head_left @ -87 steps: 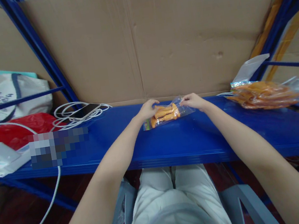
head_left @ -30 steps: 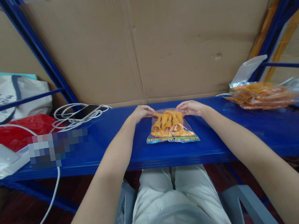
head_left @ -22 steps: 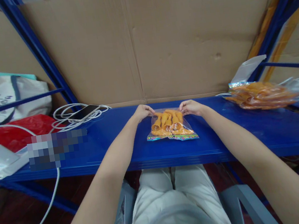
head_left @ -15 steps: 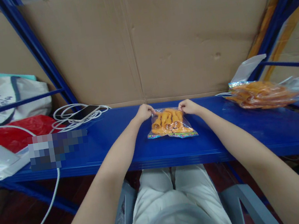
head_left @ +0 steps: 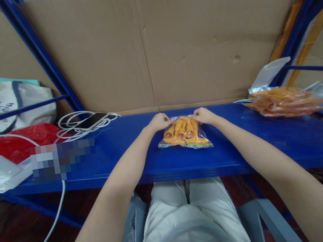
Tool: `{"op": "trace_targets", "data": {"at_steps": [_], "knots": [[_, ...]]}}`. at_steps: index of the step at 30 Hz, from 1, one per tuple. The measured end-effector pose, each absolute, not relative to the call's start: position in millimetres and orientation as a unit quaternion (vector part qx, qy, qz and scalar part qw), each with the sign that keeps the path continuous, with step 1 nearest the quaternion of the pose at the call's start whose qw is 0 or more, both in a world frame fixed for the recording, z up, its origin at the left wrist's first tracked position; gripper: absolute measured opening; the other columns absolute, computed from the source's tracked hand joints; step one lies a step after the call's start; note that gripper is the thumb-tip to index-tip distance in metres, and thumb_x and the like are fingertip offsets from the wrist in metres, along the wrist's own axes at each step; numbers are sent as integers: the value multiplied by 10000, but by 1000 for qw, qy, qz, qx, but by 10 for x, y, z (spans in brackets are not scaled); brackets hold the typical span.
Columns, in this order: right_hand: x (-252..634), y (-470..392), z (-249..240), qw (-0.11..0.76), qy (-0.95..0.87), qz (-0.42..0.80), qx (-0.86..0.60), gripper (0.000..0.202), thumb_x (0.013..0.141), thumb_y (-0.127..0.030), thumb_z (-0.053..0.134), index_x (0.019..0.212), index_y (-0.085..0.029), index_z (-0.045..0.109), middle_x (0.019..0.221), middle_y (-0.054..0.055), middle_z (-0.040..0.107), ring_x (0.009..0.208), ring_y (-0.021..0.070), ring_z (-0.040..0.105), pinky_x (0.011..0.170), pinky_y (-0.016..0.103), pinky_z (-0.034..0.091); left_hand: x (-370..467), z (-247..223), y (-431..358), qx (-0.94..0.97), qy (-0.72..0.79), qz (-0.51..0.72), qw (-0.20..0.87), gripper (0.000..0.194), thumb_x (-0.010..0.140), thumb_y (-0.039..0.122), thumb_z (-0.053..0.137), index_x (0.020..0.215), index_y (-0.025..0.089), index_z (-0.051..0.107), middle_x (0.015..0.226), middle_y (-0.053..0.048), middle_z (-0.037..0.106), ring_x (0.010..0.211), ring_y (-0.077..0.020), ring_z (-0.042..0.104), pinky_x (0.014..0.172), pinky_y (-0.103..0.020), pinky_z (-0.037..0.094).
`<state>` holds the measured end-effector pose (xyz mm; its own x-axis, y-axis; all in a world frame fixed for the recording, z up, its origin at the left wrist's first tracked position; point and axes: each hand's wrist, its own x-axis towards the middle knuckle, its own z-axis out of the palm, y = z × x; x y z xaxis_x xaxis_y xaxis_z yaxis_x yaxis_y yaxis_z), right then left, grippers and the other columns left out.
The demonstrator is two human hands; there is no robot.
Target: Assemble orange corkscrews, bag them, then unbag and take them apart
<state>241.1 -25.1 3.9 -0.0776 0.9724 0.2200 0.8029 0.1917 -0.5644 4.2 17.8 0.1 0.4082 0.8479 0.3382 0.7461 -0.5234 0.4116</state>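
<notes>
A clear plastic bag (head_left: 183, 131) with several orange, horn-shaped pieces inside lies on the blue table, its colourful printed edge towards me. My left hand (head_left: 159, 122) is closed at the bag's far left corner, fingers curled on the plastic. At the far right corner, my right hand (head_left: 204, 115) grips the far edge, its fingertips bent in over the film. Both hands rest low, close to the tabletop. The fingertips are partly hidden behind the hands and the shiny film.
More bagged orange pieces (head_left: 286, 102) are piled at the right. On the left are a phone (head_left: 91, 121) on coiled white cable, a red bag (head_left: 30, 139), a white power strip (head_left: 12, 175) and a canvas bag (head_left: 32, 99). Cardboard (head_left: 198, 42) stands behind the blue table (head_left: 117, 151).
My right hand's fingers have come slightly inward along the bag's far edge. My left hand has turned a little, its fingers reaching further over the corner. The bag has barely shifted.
</notes>
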Motion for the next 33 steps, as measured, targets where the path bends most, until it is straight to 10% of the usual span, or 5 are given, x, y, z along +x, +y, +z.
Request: {"op": "trace_targets", "data": {"at_steps": [5, 15, 24, 33], "knots": [[2412, -228, -9, 343, -661, 252, -618, 384, 756, -438, 801, 940, -144, 636, 646, -12, 603, 561, 103, 505, 537, 212, 407, 95, -35, 177, 837, 483, 251, 54, 165, 751, 276, 714, 617, 187, 677, 822, -81, 704, 846, -224, 674, 813, -292, 508], [2539, -356, 152, 206, -728, 361, -545, 766, 527, -797, 764, 895, -125, 760, 600, 6, 593, 522, 81, 417, 453, 224, 289, 163, -37, 145, 875, 420, 242, 3, 50, 793, 188, 694, 831, 161, 712, 953, -65, 690, 923, -205, 665, 856, -314, 525], [2526, -378, 176, 215, -617, 556, -513, 447, 672, -516, 851, 854, -135, 704, 711, 54, 716, 555, 118, 587, 485, 212, 449, 199, 23, 77, 906, 346, 243, -20, 162, 833, 133, 623, 949, 151, 734, 1063, -83, 692, 1009, -206, 667, 931, -337, 533], [2380, -415, 170, 257, -546, 656, -454, 158, 911, -197, 541, 972, -148, 679, 820, 60, 772, 636, 138, 699, 646, 212, 578, 204, 21, 68, 917, 303, 259, -26, 315, 894, 167, 554, 1169, 156, 705, 1216, -110, 658, 1145, -220, 627, 1047, -371, 487]]}}
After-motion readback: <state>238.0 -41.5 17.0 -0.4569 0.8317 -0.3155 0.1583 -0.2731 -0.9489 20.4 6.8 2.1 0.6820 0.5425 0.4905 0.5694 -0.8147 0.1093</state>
